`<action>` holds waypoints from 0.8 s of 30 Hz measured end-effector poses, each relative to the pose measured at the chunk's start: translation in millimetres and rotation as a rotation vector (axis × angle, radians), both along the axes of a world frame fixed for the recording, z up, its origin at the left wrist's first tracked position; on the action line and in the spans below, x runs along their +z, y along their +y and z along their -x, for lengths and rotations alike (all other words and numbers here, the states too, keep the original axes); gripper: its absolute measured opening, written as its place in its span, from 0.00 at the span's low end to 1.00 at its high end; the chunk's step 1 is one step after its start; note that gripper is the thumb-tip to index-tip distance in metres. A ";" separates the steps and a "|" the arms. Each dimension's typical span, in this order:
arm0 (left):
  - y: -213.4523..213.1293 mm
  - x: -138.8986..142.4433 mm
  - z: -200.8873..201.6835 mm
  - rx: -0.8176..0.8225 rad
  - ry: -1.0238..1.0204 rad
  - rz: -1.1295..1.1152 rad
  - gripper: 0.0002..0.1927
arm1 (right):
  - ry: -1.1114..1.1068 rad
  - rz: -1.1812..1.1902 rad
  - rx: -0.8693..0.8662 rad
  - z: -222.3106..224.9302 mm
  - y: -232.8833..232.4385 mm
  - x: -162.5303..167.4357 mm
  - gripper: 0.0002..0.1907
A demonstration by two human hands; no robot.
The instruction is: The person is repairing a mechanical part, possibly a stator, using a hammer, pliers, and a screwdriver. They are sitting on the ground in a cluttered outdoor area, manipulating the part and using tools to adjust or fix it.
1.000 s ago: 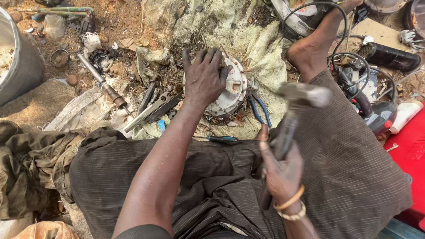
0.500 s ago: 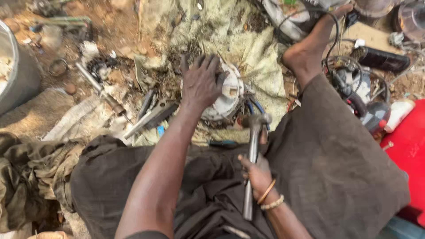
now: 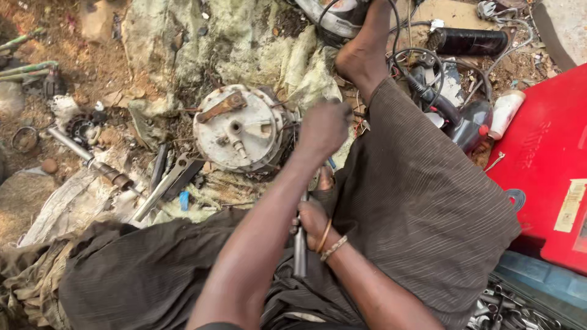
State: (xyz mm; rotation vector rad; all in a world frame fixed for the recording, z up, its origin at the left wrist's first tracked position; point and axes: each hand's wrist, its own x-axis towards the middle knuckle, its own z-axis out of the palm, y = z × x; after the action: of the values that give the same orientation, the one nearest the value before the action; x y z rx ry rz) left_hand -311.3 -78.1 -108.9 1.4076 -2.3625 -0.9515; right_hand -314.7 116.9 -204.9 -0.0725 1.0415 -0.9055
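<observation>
Left hand (image 3: 324, 128) off round hub (image 3: 238, 128) | right hand (image 3: 312, 217) grips hammer (image 3: 300, 244)

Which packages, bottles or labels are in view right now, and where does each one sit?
Red case: right edge, flat, with faint embossed lettering.
Label: pale cream rectangle stuck on that case near its right side.
White bottle: just left of the case, lying tilted, red cap.
Black cylinder: top right, lying on its side among cables.
Cardboard piece: top, flat, tan.
No screens or signs.
</observation>
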 end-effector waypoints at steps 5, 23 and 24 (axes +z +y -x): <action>6.2 -59.5 77.1 -0.034 0.023 0.104 0.18 | -0.759 -0.167 -0.253 -3.8 25.1 -41.5 0.17; -1.1 19.4 -47.4 0.209 -0.075 0.499 0.26 | -0.076 -0.243 -0.127 -16.9 -16.4 29.2 0.06; -8.0 22.7 -71.8 0.357 -0.122 0.537 0.24 | -0.013 -0.224 -0.119 -16.0 -19.0 32.0 0.07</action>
State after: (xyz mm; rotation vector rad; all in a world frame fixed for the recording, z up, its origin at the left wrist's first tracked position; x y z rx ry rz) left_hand -239.5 -86.1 -86.2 1.5979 -2.1072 -0.1252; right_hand -298.7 97.9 -172.9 0.1842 1.1381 -0.8893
